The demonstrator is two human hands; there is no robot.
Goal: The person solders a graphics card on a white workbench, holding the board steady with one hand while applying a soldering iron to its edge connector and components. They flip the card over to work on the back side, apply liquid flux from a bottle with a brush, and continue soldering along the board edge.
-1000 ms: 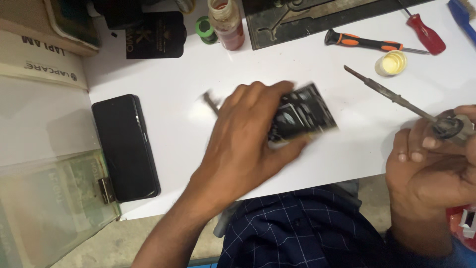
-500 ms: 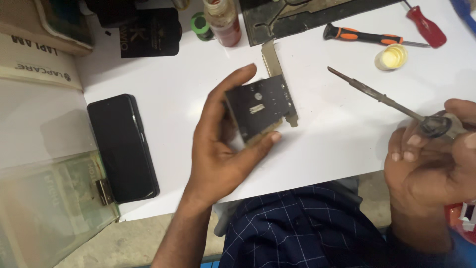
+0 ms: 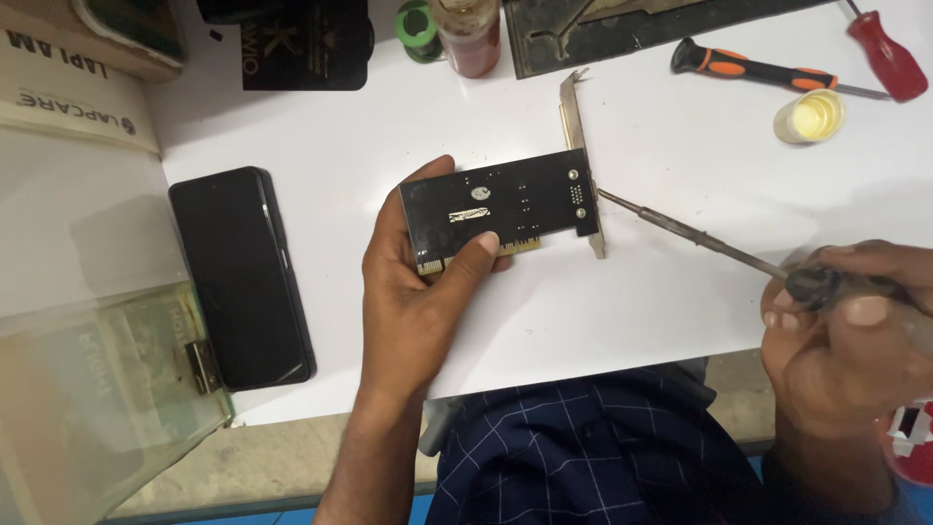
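Note:
My left hand (image 3: 423, 292) grips a black expansion card (image 3: 505, 206) with a metal end bracket (image 3: 581, 156), holding it just above the white table (image 3: 680, 292). Thumb and fingers pinch its lower left corner by the gold edge contacts. My right hand (image 3: 846, 340) is closed around the handle of a soldering iron (image 3: 700, 236). The iron's thin metal tip points left and ends right beside the bracket's lower part.
A black phone (image 3: 243, 277) lies at the left. At the back are a black box (image 3: 306, 44), a green solder spool (image 3: 420, 19), a reddish bottle (image 3: 468, 34), a dark mat (image 3: 622, 29), two screwdrivers (image 3: 748, 68) (image 3: 884, 53) and a small yellow tub (image 3: 809, 117). A glass panel (image 3: 97, 389) sits lower left.
My left hand has turned the card from a blurred, tilted pose to flat and level, bracket to the right. The soldering iron tip has come closer to the bracket.

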